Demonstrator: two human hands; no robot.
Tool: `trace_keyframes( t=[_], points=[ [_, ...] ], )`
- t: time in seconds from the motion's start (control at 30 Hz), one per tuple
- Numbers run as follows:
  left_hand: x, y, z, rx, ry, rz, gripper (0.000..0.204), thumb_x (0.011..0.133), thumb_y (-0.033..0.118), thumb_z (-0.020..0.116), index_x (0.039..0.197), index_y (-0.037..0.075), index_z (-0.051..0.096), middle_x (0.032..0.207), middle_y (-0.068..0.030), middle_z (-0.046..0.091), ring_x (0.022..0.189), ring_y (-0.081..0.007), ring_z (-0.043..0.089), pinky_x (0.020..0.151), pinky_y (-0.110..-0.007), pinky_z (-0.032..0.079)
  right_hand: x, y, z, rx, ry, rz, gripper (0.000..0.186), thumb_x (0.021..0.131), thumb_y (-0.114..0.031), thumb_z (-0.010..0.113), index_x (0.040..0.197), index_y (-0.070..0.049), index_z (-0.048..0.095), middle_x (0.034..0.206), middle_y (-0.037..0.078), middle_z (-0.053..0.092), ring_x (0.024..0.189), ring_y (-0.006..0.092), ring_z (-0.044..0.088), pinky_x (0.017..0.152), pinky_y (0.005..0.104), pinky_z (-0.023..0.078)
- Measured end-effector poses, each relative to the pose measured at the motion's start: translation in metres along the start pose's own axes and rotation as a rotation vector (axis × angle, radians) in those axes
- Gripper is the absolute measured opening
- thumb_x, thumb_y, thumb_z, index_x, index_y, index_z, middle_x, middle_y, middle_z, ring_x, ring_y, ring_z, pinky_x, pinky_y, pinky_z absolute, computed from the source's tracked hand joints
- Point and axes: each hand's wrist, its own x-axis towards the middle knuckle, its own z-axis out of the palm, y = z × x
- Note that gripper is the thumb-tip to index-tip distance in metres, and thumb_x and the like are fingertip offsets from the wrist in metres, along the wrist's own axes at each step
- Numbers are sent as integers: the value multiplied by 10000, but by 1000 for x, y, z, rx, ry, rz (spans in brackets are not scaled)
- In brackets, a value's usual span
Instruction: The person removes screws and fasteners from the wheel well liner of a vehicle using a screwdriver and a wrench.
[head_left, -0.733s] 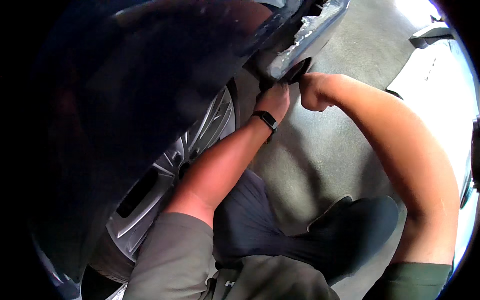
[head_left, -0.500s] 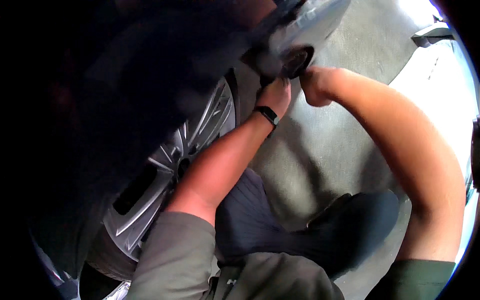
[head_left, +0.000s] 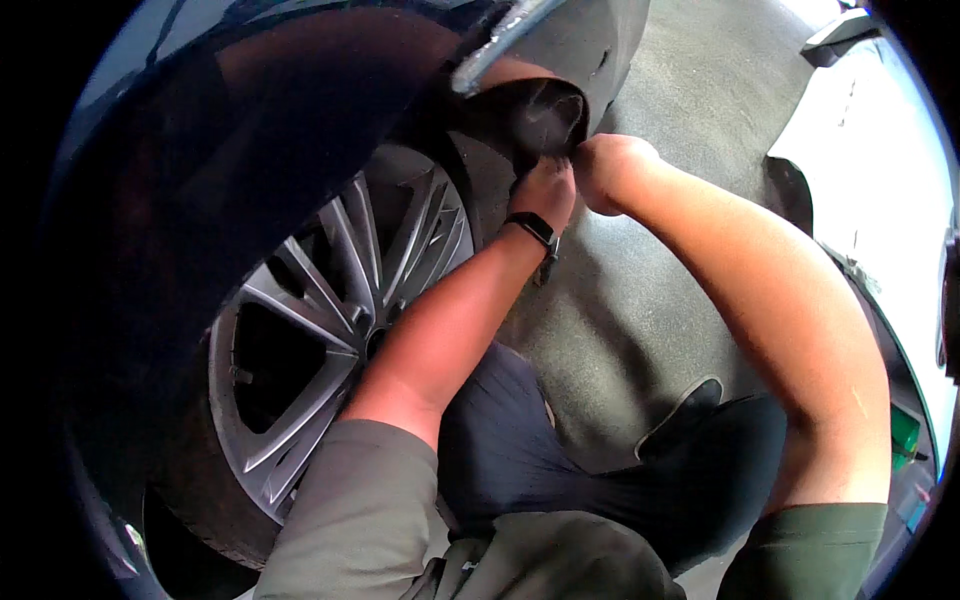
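A dark, flexible wheel arch liner (head_left: 572,92) curls away below the front corner of a dark blue car, its rim bent into an open loop. My left hand (head_left: 548,188), with a black band at the wrist, is closed on the lower edge of this liner; the fingertips are partly hidden. Right beside it, my right hand (head_left: 612,172) is curled into a fist against the liner's right edge, and its fingers face away from view. Left of my forearm stands the car's wheel (head_left: 340,300), with silver spokes and a black tyre.
The dark blue fender (head_left: 270,130) arches over the wheel on the left. A white car panel (head_left: 860,140) stands at the right, with a green object (head_left: 905,432) below it. Grey floor (head_left: 590,330) lies between, and my bent leg in dark trousers (head_left: 500,420) rests under my arms.
The view has shifted, so more of the wheel and fender shows. Both hands stay at the liner; my right hand appears slightly closer to the left one.
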Motion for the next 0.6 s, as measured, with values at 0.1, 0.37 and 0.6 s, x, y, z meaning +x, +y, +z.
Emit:
trace_keyframes(
  t=[0.1,0.37,0.6],
  points=[
    [-5,-30,15,-483,157,138,186,942,103,460,979,12,617,979,-185,668,994,-308,641,908,-418,492,27,-12,28,21,-9,-76,301,766,-100,699,1058,-99,774,1106,137,738,1034,286,715,867,391,580],
    [2,-5,-12,1024,149,632,274,849,200,584,1076,50,615,984,-106,654,915,-257,622,851,-357,446,50,-6,129,-7,386,-406,223,882,-227,583,975,-77,720,772,142,713,688,290,697,603,415,547],
    [-3,7,-34,943,-9,587,308,828,163,625,1108,37,604,987,-121,655,930,-255,627,841,-356,462,-16,-12,77,1457,8,174,207,934,-169,519,863,-13,634,633,118,601,530,226,595,433,377,430]
  ],
)
